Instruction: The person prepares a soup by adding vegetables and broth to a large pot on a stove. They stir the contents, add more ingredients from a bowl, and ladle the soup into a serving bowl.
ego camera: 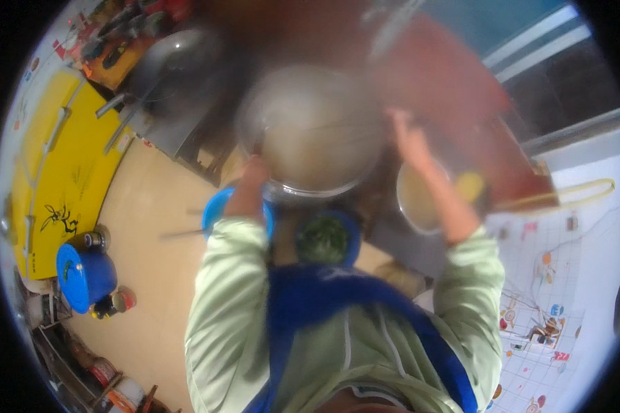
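Note:
A large round metal basin [310, 192] stands before me, its inside hazed by steam and holding something pale that I cannot make out. At its near left rim, my left hand [254, 169] is closed on the edge. My right hand [412, 140] is at the right side of the basin, fingers pointing away from me; blur hides whether it grips the rim. Under my right forearm is a bowl [402, 199] with pale yellowish contents, and a yellow object [470, 186] lies just beyond that arm. Closer to my body, a dark blue tub [356, 240] holds leafy greens.
Left of the basin, a dark wok [186, 77] sits on a stove. A light blue bucket [210, 206] is partly behind my left forearm. Farther left are a yellow refrigerator [62, 175] and a lidded blue bucket [85, 279]. A reddish-brown surface [444, 88] extends at the upper right.

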Motion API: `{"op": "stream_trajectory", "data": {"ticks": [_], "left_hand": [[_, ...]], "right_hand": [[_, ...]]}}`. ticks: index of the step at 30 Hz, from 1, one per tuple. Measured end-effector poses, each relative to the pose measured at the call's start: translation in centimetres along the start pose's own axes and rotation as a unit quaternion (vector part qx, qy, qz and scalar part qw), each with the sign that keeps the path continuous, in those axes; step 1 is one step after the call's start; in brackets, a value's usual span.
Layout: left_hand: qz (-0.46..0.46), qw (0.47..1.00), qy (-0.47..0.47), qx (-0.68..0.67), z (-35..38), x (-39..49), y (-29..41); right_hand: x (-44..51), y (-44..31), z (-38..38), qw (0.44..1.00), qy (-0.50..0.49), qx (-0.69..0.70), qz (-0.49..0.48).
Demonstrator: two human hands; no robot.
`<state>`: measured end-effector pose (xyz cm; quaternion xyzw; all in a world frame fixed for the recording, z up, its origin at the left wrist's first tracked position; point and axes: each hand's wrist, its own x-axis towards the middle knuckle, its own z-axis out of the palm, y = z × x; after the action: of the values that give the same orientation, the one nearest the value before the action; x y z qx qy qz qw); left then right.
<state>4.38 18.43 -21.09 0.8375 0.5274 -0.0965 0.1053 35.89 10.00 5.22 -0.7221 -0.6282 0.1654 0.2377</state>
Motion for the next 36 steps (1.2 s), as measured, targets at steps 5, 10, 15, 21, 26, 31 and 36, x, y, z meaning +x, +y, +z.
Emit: {"op": "stream_trajectory", "data": {"ticks": [5, 10, 15, 21, 26, 31, 36], "left_hand": [[0.021, 0.974, -0.118, -0.19, 0.1, 0.4, 0.0], [-0.021, 0.923, -0.248, -0.292, -3.2, -5.4, -2.5], [-0.02, 0.971, -0.087, -0.223, -1.8, -11.3, -1.2], [-0.139, 0.97, 0.006, -0.2, 3.6, -14.7, 3.3], [-0.177, 0.956, 0.065, -0.225, 5.3, -15.3, 5.2], [-0.151, 0.96, 0.061, -0.226, 5.2, -15.2, 4.2], [-0.135, 0.966, 0.073, -0.206, 5.2, -15.3, 3.7]], "right_hand": [[-11.8, 5.9, 1.7, 0.93, 0.071, 0.331, 0.144], [-18.3, 9.9, 4.0, 0.883, 0.172, 0.396, 0.185], [-20.2, 11.3, 4.4, 0.825, 0.154, 0.503, 0.209], [-19.9, 10.8, 5.3, 0.815, 0.137, 0.522, 0.211], [-19.9, 11.5, 5.9, 0.791, 0.148, 0.554, 0.213], [-19.9, 12.0, 5.7, 0.766, 0.171, 0.576, 0.227], [-20.4, 11.9, 5.5, 0.752, 0.19, 0.584, 0.241]]}}
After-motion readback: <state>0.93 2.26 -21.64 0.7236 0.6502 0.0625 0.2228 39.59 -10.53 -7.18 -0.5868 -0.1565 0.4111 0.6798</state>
